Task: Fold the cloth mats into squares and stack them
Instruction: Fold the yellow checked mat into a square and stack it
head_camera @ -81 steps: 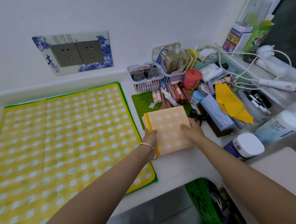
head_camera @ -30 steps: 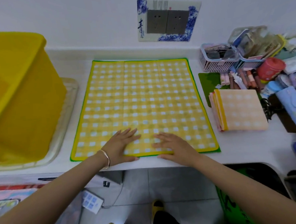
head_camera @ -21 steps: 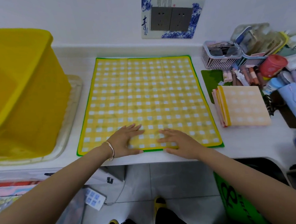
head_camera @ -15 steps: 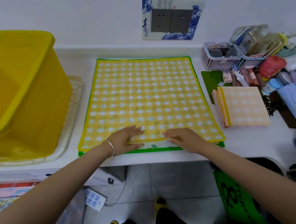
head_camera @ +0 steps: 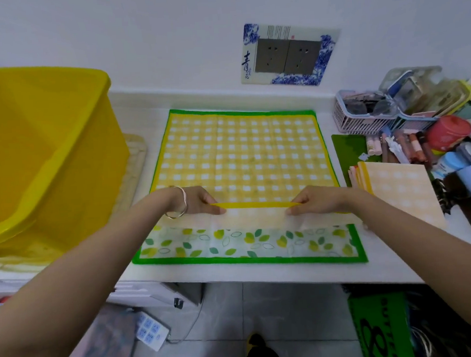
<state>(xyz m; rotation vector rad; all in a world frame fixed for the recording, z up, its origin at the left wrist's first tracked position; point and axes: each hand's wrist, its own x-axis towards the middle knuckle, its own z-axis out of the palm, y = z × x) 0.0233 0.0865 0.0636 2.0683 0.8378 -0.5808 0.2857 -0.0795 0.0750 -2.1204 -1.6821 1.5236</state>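
Yellow checked cloth mat (head_camera: pixel 244 153): spread flat over most of the white tabletop (head_camera: pixel 235 276), far edge close to the wall; near edge raised and turned back, pale underside showing below the yellow trim.
Left hand (head_camera: pixel 200 201): pinching the yellow trim of the near edge between thumb and fingers, left of the mat's middle; silver bracelet (head_camera: pixel 179 206) on the wrist.
Right hand (head_camera: pixel 313 201): pinching the same trim right of the middle, fingers curled onto the cloth; strip of trim stretched straight between the two hands.
Leaf-print mat (head_camera: pixel 246 244): lying under the checked one, flat on the tabletop, green border showing along the near side and as a thin line at the far and side edges; uncovered band of green and yellow leaves nearest the person.
Folded stack of mats (head_camera: pixel 398 193): on the tabletop just right of the spread mats, pale orange check on top, yellow and pink folded edges at its left side.
Yellow plastic tub (head_camera: pixel 42 151): at the left, standing on a clear tray, beside the mats but apart from them.
Clutter at right: lattice baskets (head_camera: pixel 363 115), a red jar (head_camera: pixel 448 132), tubes and bottles behind the stack.
Wall: double socket plate (head_camera: pixel 287 55) with blue-and-white surround above the mat.
Floor: white power strip (head_camera: pixel 151 329) below the tabletop edge.
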